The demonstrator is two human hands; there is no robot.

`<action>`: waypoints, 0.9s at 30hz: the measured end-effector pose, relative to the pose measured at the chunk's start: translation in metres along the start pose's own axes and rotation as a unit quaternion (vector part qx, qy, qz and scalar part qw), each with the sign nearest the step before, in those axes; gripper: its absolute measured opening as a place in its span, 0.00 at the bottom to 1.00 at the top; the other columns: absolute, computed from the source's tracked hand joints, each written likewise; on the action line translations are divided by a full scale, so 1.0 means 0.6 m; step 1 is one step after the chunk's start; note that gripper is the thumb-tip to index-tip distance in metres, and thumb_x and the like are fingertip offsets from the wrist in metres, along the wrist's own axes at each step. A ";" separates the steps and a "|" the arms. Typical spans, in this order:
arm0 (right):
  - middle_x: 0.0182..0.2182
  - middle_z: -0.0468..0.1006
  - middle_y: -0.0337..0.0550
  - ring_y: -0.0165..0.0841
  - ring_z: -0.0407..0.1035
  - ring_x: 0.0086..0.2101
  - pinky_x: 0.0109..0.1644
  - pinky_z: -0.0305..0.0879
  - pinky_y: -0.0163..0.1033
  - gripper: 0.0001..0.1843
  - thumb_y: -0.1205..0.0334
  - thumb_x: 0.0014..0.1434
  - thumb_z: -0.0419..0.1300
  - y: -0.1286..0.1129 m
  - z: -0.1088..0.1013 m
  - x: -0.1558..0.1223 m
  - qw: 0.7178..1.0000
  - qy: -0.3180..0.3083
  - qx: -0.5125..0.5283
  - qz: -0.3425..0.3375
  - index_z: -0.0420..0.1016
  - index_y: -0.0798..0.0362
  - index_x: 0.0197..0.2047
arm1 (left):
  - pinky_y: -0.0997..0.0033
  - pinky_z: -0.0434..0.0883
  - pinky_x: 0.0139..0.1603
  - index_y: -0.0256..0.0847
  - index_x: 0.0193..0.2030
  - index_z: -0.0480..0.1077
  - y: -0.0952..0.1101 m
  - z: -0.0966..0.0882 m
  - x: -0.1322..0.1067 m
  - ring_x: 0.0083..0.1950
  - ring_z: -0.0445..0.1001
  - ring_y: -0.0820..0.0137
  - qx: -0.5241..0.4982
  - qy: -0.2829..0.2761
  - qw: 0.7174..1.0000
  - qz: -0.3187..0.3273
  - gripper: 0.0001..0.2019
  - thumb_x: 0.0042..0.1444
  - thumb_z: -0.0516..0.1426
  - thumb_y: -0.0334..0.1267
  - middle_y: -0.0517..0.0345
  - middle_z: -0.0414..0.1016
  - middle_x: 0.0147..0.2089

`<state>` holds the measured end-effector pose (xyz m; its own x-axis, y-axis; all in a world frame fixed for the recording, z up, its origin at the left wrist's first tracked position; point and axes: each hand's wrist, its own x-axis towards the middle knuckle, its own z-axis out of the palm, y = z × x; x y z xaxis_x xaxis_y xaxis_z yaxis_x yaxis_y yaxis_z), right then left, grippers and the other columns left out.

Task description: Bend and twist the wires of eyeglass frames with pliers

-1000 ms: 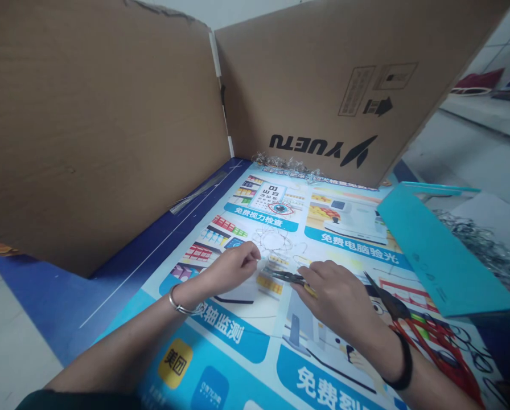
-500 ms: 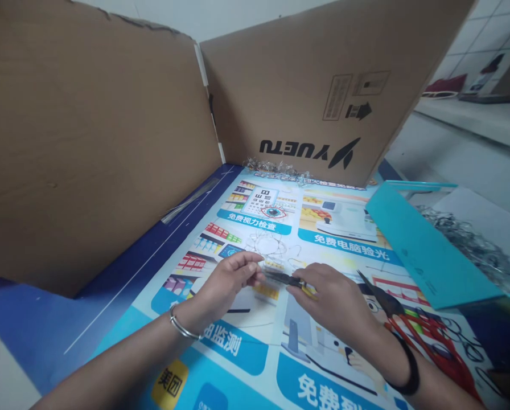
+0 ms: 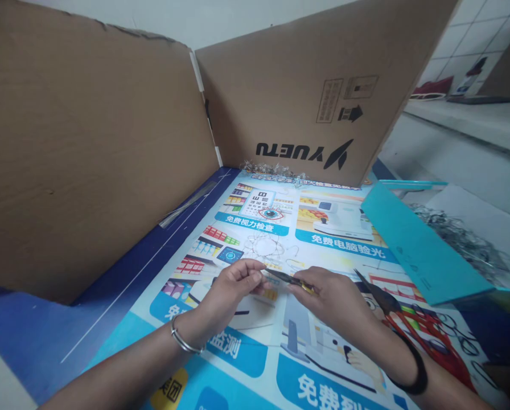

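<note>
My right hand point(image 3: 329, 296) is closed round a small pair of dark pliers point(image 3: 286, 277) with a yellow grip, their tip pointing left. My left hand point(image 3: 233, 285), a silver bangle on its wrist, pinches something small and thin at the pliers' tip; it is too small to name. Both hands hover just above a printed poster point(image 3: 255, 347) with blue panels. A tangle of thin wire loops point(image 3: 266, 246) lies on the poster just beyond the hands.
Two brown cardboard walls point(image 3: 88, 148) stand at the left and back. A teal box point(image 3: 412, 245) holding a heap of wire pieces point(image 3: 460, 239) sits at the right. Red-handled scissors point(image 3: 391, 307) lie by my right wrist. Clear scraps point(image 3: 276, 169) lie along the back wall.
The view has tilted up slightly. Both hands have drawn a little nearer to me, still joined at the pliers' tip.
</note>
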<state>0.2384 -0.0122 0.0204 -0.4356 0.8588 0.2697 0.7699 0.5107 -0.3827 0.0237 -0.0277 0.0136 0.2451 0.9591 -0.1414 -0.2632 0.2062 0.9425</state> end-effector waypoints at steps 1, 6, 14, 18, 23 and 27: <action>0.26 0.75 0.41 0.31 0.69 0.27 0.28 0.58 0.33 0.13 0.53 0.58 0.53 -0.001 -0.001 0.000 1.000 -0.012 0.000 0.005 0.76 0.49 0.32 | 0.71 0.66 0.42 0.38 0.45 0.69 0.000 0.000 0.000 0.38 0.74 0.71 0.006 -0.009 1.000 0.001 0.11 0.56 0.59 0.39 0.57 0.75 0.33; 0.29 0.76 0.40 0.32 0.70 0.30 0.31 0.60 0.33 0.11 0.54 0.58 0.55 -0.009 -0.004 -0.001 0.998 -0.062 0.002 0.024 0.75 0.49 0.32 | 0.69 0.68 0.41 0.37 0.47 0.70 0.004 0.005 -0.006 0.38 0.77 0.68 0.016 -0.015 0.999 -0.028 0.15 0.57 0.57 0.44 0.51 0.78 0.36; 0.29 0.75 0.42 0.34 0.69 0.31 0.32 0.61 0.35 0.10 0.54 0.58 0.56 -0.012 0.005 -0.006 0.999 -0.023 -0.032 -0.011 0.74 0.51 0.33 | 0.69 0.69 0.38 0.37 0.32 0.66 0.016 0.007 -0.005 0.36 0.78 0.65 0.020 0.050 0.997 -0.048 0.13 0.56 0.57 0.46 0.54 0.77 0.32; 0.32 0.74 0.46 0.37 0.66 0.35 0.38 0.59 0.41 0.11 0.57 0.58 0.56 -0.006 0.006 -0.006 0.980 0.096 -0.128 -0.115 0.73 0.54 0.39 | 0.68 0.70 0.37 0.38 0.32 0.63 0.019 0.003 -0.001 0.34 0.78 0.65 0.008 0.090 0.994 -0.057 0.13 0.56 0.56 0.47 0.54 0.77 0.34; 0.35 0.74 0.49 0.38 0.64 0.36 0.39 0.56 0.43 0.10 0.62 0.58 0.56 -0.013 -0.004 -0.009 0.935 0.147 -0.239 -0.218 0.72 0.55 0.43 | 0.69 0.70 0.35 0.39 0.32 0.61 0.020 0.007 -0.005 0.31 0.77 0.67 -0.001 0.088 0.993 -0.072 0.14 0.55 0.57 0.47 0.55 0.76 0.31; 0.37 0.73 0.49 0.40 0.64 0.38 0.41 0.56 0.45 0.13 0.65 0.57 0.58 -0.011 -0.004 -0.013 0.919 0.148 -0.272 -0.244 0.71 0.55 0.46 | 0.70 0.68 0.34 0.38 0.33 0.61 0.021 0.010 -0.008 0.32 0.78 0.66 -0.003 0.081 0.993 -0.080 0.14 0.55 0.57 0.47 0.54 0.75 0.32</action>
<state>0.2377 -0.0224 0.0232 -0.7069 0.4437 0.5508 0.6711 0.6668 0.3242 0.0246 -0.0311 0.0280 0.1310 0.9324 -0.3369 -0.2391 0.3596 0.9020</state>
